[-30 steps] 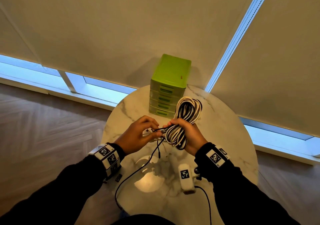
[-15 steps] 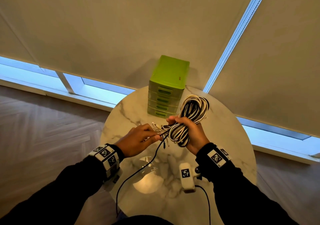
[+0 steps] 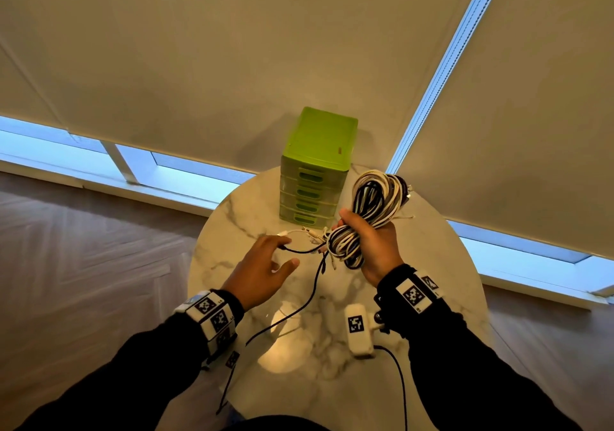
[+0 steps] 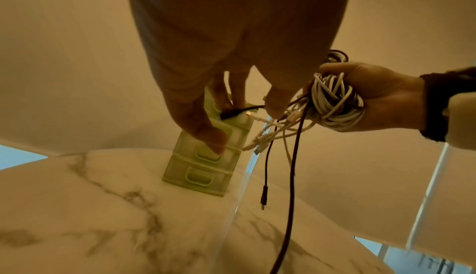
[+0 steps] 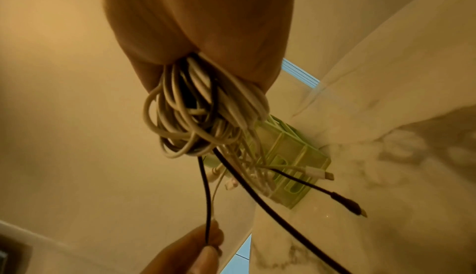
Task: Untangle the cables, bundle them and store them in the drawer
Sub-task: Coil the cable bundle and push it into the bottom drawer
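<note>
My right hand (image 3: 373, 247) grips a coil of black and white cables (image 3: 373, 204) above the marble table (image 3: 232, 227), just right of the green drawer unit (image 3: 319, 151). The coil also fills the right wrist view (image 5: 195, 115). Several loose plug ends (image 3: 312, 232) stick out of it to the left. My left hand (image 3: 277, 254) is a little left of the coil and pinches the end of one black cable (image 3: 302, 250) with its fingertips (image 5: 208, 239). A long black cable (image 3: 292, 311) hangs from the coil down past the table's near edge. All the drawers are shut.
The drawer unit stands at the table's far edge against a drawn blind (image 3: 232, 65). A white tagged camera box (image 3: 357, 331) hangs under my right wrist. Wooden floor (image 3: 83, 247) lies around the round table.
My right hand has lifted the coil up and to the right. My left hand has moved away to the left, drawing a black cable end out of the coil.
</note>
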A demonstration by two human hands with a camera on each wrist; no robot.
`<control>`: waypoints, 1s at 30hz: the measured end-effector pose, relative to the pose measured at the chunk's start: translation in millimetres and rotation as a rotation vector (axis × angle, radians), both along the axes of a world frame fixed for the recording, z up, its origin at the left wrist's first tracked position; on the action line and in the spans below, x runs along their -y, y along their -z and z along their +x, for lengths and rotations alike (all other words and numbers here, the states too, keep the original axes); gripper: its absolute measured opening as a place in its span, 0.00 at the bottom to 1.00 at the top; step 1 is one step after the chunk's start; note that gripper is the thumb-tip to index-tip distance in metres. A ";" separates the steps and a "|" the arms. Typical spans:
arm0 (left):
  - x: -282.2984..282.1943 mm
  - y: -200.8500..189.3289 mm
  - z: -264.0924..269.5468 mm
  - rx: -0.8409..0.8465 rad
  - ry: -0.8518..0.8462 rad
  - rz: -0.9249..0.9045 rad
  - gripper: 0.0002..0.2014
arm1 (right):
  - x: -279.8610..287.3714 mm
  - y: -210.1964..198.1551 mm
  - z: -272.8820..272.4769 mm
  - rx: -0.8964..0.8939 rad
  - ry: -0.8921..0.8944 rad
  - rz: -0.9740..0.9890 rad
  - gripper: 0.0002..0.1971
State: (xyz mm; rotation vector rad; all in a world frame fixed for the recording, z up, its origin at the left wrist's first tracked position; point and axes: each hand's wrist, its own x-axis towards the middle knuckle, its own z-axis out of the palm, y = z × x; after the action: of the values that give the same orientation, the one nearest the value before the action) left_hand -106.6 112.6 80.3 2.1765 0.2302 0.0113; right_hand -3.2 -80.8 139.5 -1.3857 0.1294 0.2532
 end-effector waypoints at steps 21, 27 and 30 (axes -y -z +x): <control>43.8 -49.6 40.4 -0.131 -0.382 -1.378 0.07 | -14.0 -21.4 -44.8 -0.048 -0.274 0.161 0.07; 52.0 -40.1 36.1 -0.046 -0.361 -1.129 0.10 | -18.1 -15.5 -48.0 -0.203 -0.413 0.048 0.09; 55.9 -37.9 33.2 0.015 -0.330 -1.006 0.16 | -18.3 -13.7 -45.3 -0.171 -0.434 -0.032 0.09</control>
State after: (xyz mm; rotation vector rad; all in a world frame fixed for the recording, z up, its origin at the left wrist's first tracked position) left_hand -73.5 56.7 118.2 1.1239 0.4655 0.0804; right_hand -48.5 -62.5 153.1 -1.4136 -0.0285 0.7345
